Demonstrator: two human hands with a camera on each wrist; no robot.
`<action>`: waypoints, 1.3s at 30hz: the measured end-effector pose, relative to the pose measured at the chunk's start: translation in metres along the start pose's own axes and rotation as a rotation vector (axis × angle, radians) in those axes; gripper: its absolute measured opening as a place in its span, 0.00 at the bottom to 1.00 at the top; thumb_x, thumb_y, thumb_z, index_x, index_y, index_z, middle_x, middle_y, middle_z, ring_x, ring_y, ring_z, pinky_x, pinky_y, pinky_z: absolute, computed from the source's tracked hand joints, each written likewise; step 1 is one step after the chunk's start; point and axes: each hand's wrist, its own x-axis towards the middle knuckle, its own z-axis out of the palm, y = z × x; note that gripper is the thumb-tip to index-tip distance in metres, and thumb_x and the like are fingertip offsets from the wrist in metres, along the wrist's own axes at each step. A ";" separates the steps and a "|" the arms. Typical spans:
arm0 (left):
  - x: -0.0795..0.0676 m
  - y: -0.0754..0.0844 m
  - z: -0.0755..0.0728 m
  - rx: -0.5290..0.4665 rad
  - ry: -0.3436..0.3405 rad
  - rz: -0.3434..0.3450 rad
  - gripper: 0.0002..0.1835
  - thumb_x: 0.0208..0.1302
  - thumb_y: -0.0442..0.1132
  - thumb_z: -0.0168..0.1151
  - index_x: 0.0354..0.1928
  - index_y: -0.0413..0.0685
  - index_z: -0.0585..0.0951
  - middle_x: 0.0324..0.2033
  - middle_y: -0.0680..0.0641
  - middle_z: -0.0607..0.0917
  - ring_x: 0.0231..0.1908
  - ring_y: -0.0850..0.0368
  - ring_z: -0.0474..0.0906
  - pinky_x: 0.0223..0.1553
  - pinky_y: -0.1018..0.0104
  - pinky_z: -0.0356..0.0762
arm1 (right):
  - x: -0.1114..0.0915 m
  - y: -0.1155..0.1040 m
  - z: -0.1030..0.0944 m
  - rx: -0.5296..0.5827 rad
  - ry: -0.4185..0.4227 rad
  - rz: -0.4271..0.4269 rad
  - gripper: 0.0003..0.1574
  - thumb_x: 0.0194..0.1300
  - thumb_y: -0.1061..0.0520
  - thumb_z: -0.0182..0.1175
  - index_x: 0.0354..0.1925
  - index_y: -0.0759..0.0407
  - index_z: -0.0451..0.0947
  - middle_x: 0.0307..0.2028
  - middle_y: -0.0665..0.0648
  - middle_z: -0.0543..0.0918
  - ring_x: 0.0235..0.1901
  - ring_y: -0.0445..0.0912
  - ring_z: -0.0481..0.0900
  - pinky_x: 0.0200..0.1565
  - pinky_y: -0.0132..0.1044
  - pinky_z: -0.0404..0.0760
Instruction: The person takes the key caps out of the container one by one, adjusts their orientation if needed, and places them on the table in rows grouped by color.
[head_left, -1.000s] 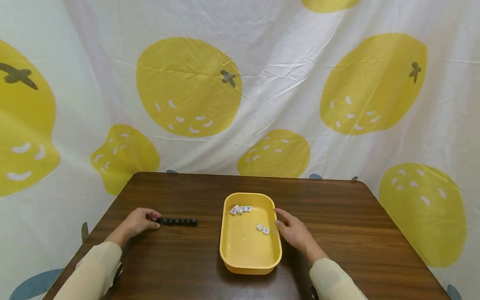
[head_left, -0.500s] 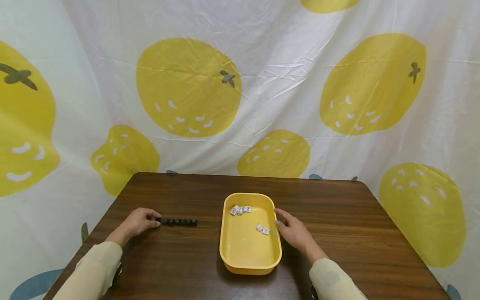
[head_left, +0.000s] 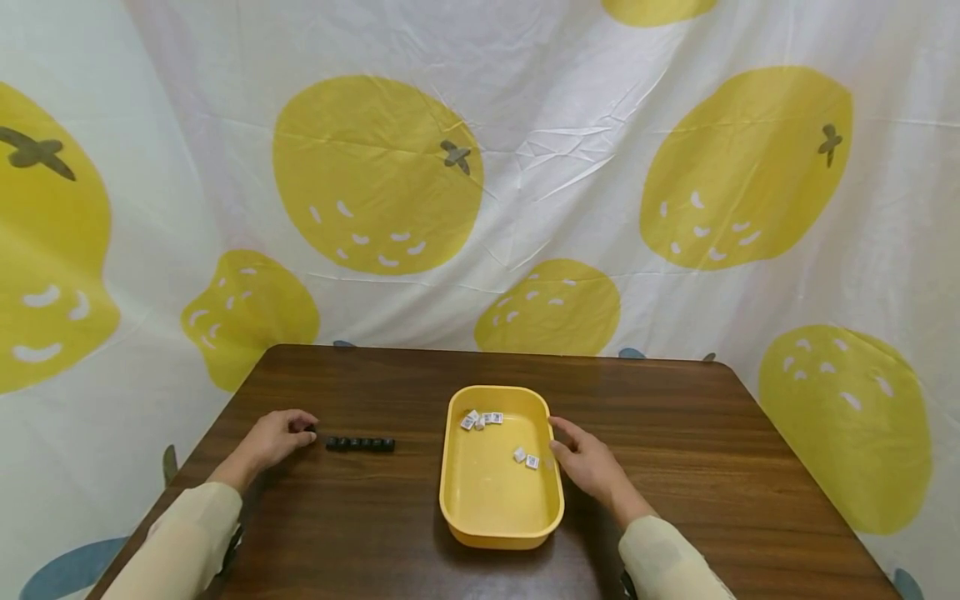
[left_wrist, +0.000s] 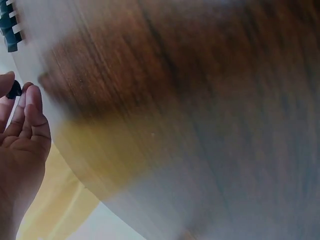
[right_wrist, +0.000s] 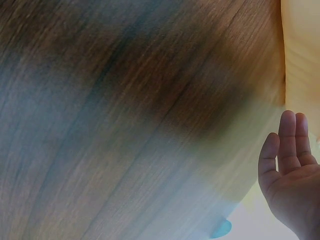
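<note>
In the head view my left hand [head_left: 277, 437] pinches a small black block [head_left: 311, 429] between thumb and fingertips. The left wrist view shows the same block [left_wrist: 14, 90] dark against those fingertips. Just right of this hand, a straight row of small black blocks [head_left: 360, 444] lies on the table. At the right wall of a yellow tray [head_left: 501, 533], my right hand [head_left: 592, 467] rests with relaxed fingers at the rim. Its fingers [right_wrist: 287, 135] look fairly straight in the right wrist view. Inside the tray are several small white blocks [head_left: 480, 420] with dark printed marks, grouped in two clusters.
A brown wood-grain table [head_left: 697, 467] bears everything. Behind it hangs a white curtain [head_left: 540, 167] printed with yellow fruit, right up to the table's far edge. The tray has raised walls.
The black block that was at the left end of the row is now apart from it, drawn left and slightly up in my left hand. My right hand and the tray have not moved.
</note>
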 end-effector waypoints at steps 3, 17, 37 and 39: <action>0.000 -0.001 0.001 -0.015 0.038 -0.014 0.13 0.62 0.36 0.66 0.47 0.38 0.83 0.40 0.41 0.82 0.43 0.43 0.77 0.44 0.46 0.74 | 0.000 -0.001 -0.001 0.004 0.001 0.002 0.29 0.74 0.54 0.56 0.70 0.53 0.68 0.30 0.55 0.76 0.29 0.48 0.72 0.34 0.40 0.72; -0.002 -0.001 0.002 -0.062 0.009 -0.005 0.11 0.58 0.31 0.69 0.43 0.37 0.85 0.36 0.45 0.84 0.39 0.50 0.78 0.39 0.55 0.75 | 0.000 0.000 0.000 -0.010 -0.001 -0.004 0.29 0.73 0.54 0.56 0.70 0.53 0.68 0.31 0.55 0.76 0.30 0.47 0.73 0.34 0.41 0.73; -0.002 -0.002 0.010 -0.086 -0.019 0.022 0.14 0.54 0.31 0.73 0.43 0.39 0.83 0.33 0.49 0.81 0.36 0.55 0.75 0.37 0.59 0.74 | 0.000 0.001 0.000 -0.003 -0.001 -0.002 0.29 0.73 0.54 0.56 0.70 0.52 0.68 0.31 0.55 0.77 0.30 0.47 0.73 0.34 0.41 0.73; -0.003 -0.001 0.009 -0.090 -0.022 0.016 0.16 0.54 0.31 0.73 0.46 0.37 0.83 0.34 0.48 0.81 0.36 0.53 0.75 0.36 0.58 0.74 | 0.000 0.000 0.000 -0.003 0.000 0.003 0.29 0.73 0.54 0.56 0.70 0.52 0.69 0.32 0.56 0.78 0.31 0.48 0.74 0.35 0.42 0.73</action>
